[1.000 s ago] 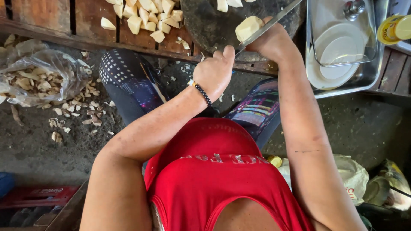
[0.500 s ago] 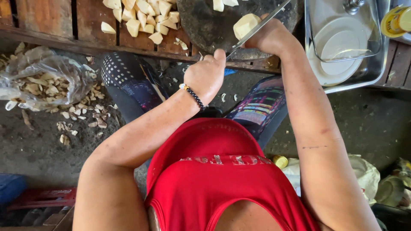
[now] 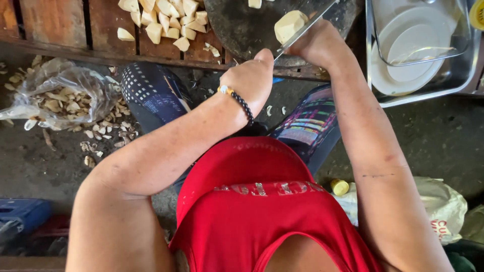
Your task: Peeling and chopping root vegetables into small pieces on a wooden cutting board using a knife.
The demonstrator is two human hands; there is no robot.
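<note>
There is only one view, worn on the person's head and pointing almost straight down along the body. The red top (image 3: 262,211) fills the bottom of it, very close; both forearms run up and away toward the wooden bench (image 3: 55,20), whose near edge crosses the top. Ground shows to either side, farther off. No second view overlaps this one.

White plate (image 3: 408,50) in metal tray (image 3: 428,93), bagged peelings (image 3: 63,95)
</note>
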